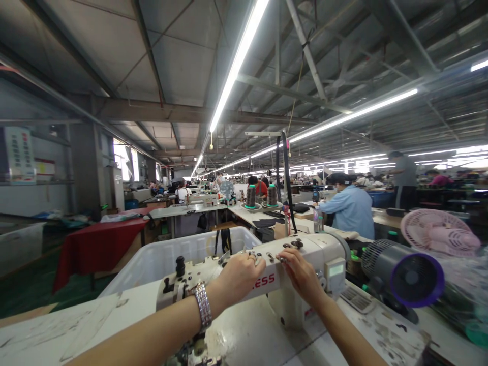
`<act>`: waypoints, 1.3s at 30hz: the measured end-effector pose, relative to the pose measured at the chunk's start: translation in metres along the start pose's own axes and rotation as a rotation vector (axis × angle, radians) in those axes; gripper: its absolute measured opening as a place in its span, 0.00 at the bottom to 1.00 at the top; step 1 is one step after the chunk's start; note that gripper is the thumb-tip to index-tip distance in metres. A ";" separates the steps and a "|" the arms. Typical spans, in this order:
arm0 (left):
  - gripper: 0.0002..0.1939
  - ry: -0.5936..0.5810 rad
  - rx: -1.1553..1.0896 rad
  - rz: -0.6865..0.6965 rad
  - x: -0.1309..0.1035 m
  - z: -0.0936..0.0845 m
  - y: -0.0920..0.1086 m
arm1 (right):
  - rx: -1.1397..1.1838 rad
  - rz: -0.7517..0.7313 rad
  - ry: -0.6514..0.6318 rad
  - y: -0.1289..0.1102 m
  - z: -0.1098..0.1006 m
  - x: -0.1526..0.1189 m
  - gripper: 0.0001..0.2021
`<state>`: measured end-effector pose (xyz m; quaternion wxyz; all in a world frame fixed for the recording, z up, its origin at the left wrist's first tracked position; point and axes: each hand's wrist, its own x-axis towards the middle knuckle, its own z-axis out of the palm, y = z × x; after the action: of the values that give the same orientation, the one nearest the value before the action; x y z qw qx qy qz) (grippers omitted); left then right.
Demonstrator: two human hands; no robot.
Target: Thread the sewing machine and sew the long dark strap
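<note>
Big factory hall, long strip lights overhead, rows of sewing stations running to the back; worn white surface (247,335) up front with a white sewing machine (263,269) sitting on it, red lettering on its front face. Left hand (238,277) draped over the top of the machine arm, knuckles up, fingers (256,264) curled loosely over the top edge near the small knobs; resting there rather than clamped on anything, ring on one finger, metal watch (203,305) on the wrist. Left forearm coming in low from the bottom left, nearly flat across the surface. Right hand (303,274) just beside it on the same top, fingers (285,258) stretched forward with tips touching the metal thread guides; can't tell whether a thread is pinched between them. Right forearm angled up from the bottom right, wrist bent slightly down. White plastic bin (160,256) right behind the machine; grey fan with a purple rim (404,277) off to the right, pink fan (438,231) behind that; two thread cones (261,195) further back; a person in a blue shirt (353,208) seated at the next station, well apart.
</note>
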<state>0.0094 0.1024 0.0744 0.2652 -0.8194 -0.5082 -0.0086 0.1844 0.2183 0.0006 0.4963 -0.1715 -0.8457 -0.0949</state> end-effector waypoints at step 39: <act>0.10 -0.045 -0.231 -0.648 -0.005 -0.006 -0.009 | 0.305 0.078 -0.126 -0.043 0.035 0.059 0.12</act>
<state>0.0009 0.0986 0.0825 0.1431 -0.6400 -0.7434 -0.1317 0.1128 0.2015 0.0356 0.4659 -0.1326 -0.8724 0.0650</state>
